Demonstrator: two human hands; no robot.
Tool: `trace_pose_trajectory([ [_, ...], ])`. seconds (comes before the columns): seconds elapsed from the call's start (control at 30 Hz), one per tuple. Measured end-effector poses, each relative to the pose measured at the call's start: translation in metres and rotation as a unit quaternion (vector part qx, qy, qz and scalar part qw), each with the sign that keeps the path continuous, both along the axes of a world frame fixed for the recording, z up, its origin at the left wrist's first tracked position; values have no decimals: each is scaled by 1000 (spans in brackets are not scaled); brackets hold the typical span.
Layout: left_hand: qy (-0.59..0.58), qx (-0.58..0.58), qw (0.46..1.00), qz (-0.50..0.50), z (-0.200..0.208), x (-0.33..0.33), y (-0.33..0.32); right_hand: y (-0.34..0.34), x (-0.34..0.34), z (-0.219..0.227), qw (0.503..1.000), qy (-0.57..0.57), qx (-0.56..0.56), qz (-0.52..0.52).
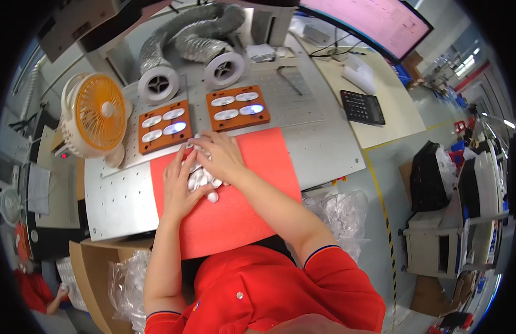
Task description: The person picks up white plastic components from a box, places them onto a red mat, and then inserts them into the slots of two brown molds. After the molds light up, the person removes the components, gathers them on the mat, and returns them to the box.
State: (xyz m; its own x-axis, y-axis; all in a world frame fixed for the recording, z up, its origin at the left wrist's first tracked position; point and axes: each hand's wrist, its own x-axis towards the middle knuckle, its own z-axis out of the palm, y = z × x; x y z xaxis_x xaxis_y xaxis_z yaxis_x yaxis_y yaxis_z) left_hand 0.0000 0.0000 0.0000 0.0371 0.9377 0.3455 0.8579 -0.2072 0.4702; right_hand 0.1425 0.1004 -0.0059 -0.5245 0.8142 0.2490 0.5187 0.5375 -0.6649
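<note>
So, two hands [179, 186] [223, 155], one white pile [199, 179]

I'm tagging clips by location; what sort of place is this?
Probably a factory workshop: silver ducts at a metal workbench, a heap of small white parts, and striped floor tape.

This place looks like a factory workshop: it is shown by the perforated metal tabletop [124, 206], the silver flexible ducts [157, 47], the orange fixtures [165, 127] and the yellow-black line [389, 239] on the floor [394, 172].
</note>
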Motion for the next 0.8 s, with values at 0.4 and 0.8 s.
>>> trace_pose_trajectory([
  [0.4, -42, 50, 998, 17, 2, 6, -6, 3, -10, 19, 996, -6, -38, -79],
  [0.8, -61, 68, 996, 23, -6, 3, -5, 8, -24, 31, 992, -55, -16, -111],
])
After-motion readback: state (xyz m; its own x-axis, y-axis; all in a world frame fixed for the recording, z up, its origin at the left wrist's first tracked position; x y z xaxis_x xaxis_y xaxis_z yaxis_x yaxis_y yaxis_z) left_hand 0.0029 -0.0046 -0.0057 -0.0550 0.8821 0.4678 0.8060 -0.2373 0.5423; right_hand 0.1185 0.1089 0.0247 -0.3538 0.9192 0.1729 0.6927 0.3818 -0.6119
